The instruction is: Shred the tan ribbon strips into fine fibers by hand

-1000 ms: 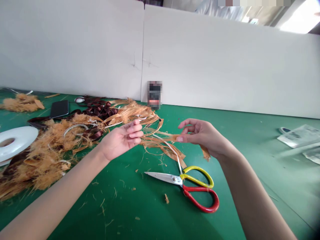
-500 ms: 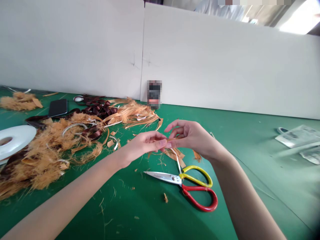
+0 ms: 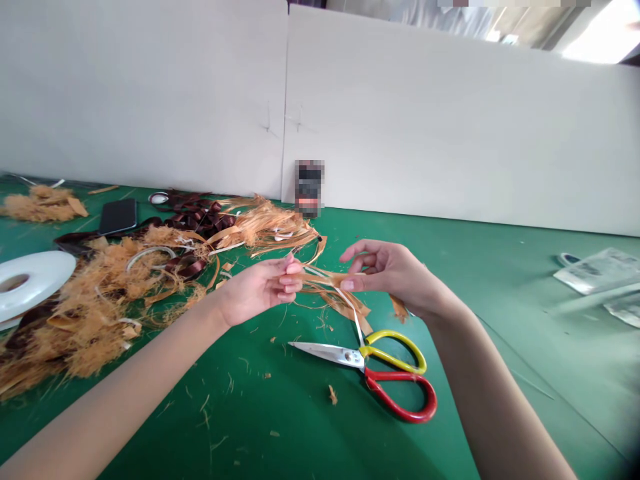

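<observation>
A tan ribbon strip (image 3: 323, 276) is stretched between my two hands, above the green table. My left hand (image 3: 263, 287) has its fingers curled round the strip's left end. Thumb and fingers of my right hand (image 3: 377, 270) pinch its other end. Beneath them lie more tan strips (image 3: 353, 308) and a narrow white ribbon (image 3: 356, 317) that runs down to the scissors. The scissors (image 3: 350, 357), with one yellow and one red handle, rest on the table just below my hands, touched by neither.
Frayed tan fibre (image 3: 95, 307) heaps up at left, beside a white reel (image 3: 35, 277). Behind it are dark brown ribbon (image 3: 200, 217), a black phone (image 3: 118, 217) and a tan fibre bundle (image 3: 270, 223). White panels (image 3: 450, 133) close the back. Clear plastic packets (image 3: 597, 270) lie at right.
My left hand has moved left, away from my right hand, and turned. The tan strip now shows drawn out between them. My right hand has shifted slightly right.
</observation>
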### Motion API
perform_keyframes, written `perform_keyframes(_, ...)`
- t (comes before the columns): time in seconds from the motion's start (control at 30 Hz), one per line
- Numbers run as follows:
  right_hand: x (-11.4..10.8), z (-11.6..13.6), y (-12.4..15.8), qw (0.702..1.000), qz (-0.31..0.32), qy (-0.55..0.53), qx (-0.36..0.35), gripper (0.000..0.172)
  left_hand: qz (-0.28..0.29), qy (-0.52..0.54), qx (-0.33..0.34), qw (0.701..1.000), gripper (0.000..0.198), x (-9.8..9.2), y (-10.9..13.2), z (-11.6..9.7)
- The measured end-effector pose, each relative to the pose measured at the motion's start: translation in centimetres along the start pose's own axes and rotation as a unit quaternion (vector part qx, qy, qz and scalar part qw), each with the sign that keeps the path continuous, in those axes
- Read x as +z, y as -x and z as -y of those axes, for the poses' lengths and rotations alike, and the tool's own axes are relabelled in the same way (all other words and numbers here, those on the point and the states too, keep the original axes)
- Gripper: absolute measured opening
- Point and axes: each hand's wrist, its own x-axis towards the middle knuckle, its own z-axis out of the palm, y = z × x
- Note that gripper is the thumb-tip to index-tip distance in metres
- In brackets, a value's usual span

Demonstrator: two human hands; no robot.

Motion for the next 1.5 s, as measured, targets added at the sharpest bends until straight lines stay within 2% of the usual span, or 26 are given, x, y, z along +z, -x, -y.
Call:
perform_keyframes(0.17, -1.1, -0.7, 0.4, 0.999, -0.025, 0.015, 0.015, 0.040, -0.030, -0.018, 0.053, 0.998, 0.026, -2.2, 0.4, -1.3)
perform_keyframes(0.27, -1.6, -0.8, 0.7, 0.999, -0.024, 0.038, 0.022, 0.037, -0.067, -0.068, 0.093, 0.991, 0.022, -2.7, 0.5, -1.7)
perform_keyframes(0.33, -1.4, -0.5, 0.8, 0.998, -0.009, 0.048, 0.028, 0.033, -0.094, -0.117, 0.116, 0.982, 0.018, -1.9, 0.6, -1.7)
perform_keyframes(0.43, -0.5, 0.5, 0.7, 0.998, 0.015, 0.026, 0.046, 0.028, -0.118, -0.242, 0.155, 0.950, 0.016, 0.7, 1.0, -1.0)
perform_keyframes(0.5, 0.3, 1.2, 0.6, 0.998, 0.025, -0.003, 0.066, 0.024, -0.116, -0.512, 0.223, 0.821, 0.031, 2.6, 1.3, -0.3)
perform_keyframes(0.57, 0.9, 1.7, 0.4, 0.995, 0.036, -0.027, 0.087, 0.025, -0.113, -0.658, 0.295, 0.683, 0.038, 3.9, 1.4, 0.5)
perform_keyframes(0.6, 1.1, 1.9, 0.4, 0.994, 0.043, -0.036, 0.097, 0.025, -0.108, -0.700, 0.324, 0.627, 0.032, 4.3, 1.4, 0.9)
perform_keyframes(0.63, 1.2, 2.0, 0.3, 0.992, 0.051, -0.041, 0.107, 0.025, -0.117, -0.720, 0.348, 0.589, 0.021, 4.5, 1.3, 1.1)
perform_keyframes(0.67, 1.2, 2.0, 0.4, 0.991, 0.060, -0.041, 0.115, 0.025, -0.123, -0.729, 0.361, 0.568, 0.013, 4.5, 1.2, 1.3)
perform_keyframes(0.7, 1.2, 2.1, 0.5, 0.990, 0.070, -0.036, 0.119, 0.025, -0.129, -0.728, 0.365, 0.566, 0.012, 4.6, 1.1, 1.3)
perform_keyframes(0.73, 1.1, 2.3, 0.6, 0.989, 0.082, -0.023, 0.117, 0.026, -0.136, -0.720, 0.357, 0.579, 0.014, 4.6, 1.1, 1.1)
perform_keyframes(0.8, 1.0, 2.7, 1.0, 0.989, 0.100, 0.031, 0.101, 0.031, -0.153, -0.687, 0.304, 0.641, 0.012, 4.6, 1.0, 0.4)
perform_keyframes(0.9, 1.0, 3.5, 1.5, 0.981, 0.092, 0.153, 0.079, 0.041, -0.185, -0.614, 0.171, 0.748, 0.010, 4.9, 1.0, -0.9)
perform_keyframes(0.97, 1.5, 3.9, 1.8, 0.967, 0.072, 0.234, 0.068, 0.057, -0.189, -0.579, 0.112, 0.786, 0.011, 4.9, 0.9, -1.6)
perform_keyframes(1.03, 2.4, 4.0, 2.1, 0.951, 0.049, 0.303, 0.043, 0.075, -0.192, -0.545, 0.087, 0.811, 0.013, 4.9, 0.6, -2.0)
perform_keyframes(1.07, 3.1, 4.0, 2.3, 0.942, 0.038, 0.331, 0.029, 0.076, -0.193, -0.527, 0.084, 0.823, 0.013, 4.9, 0.5, -2.1)
perform_keyframes(1.13, 4.6, 3.8, 2.5, 0.922, 0.004, 0.387, 0.002, 0.075, -0.197, -0.500, 0.084, 0.839, 0.010, 5.0, 0.2, -2.2)
perform_keyframes(1.23, 6.7, 3.6, 2.4, 0.873, -0.026, 0.484, -0.056, 0.065, -0.208, -0.502, 0.094, 0.834, 0.008, 5.1, -0.2, -2.2)
perform_keyframes(1.3, 7.5, 3.5, 2.2, 0.856, -0.044, 0.511, -0.063, 0.045, -0.205, -0.508, 0.097, 0.831, 0.009, 5.0, -0.3, -2.3)
perform_keyframes(1.37, 7.4, 3.3, 1.9, 0.859, -0.033, 0.507, -0.056, 0.029, -0.184, -0.500, 0.083, 0.842, 0.009, 4.6, -0.4, -2.5)
perform_keyframes(1.43, 6.7, 3.1, 1.9, 0.871, -0.015, 0.486, -0.061, 0.027, -0.143, -0.504, 0.050, 0.851, 0.011, 4.2, -0.2, -3.0)
perform_keyframes(1.5, 5.7, 2.9, 2.2, 0.883, 0.010, 0.462, -0.085, 0.023, -0.091, -0.538, 0.011, 0.838, 0.010, 3.9, 0.2, -3.6)
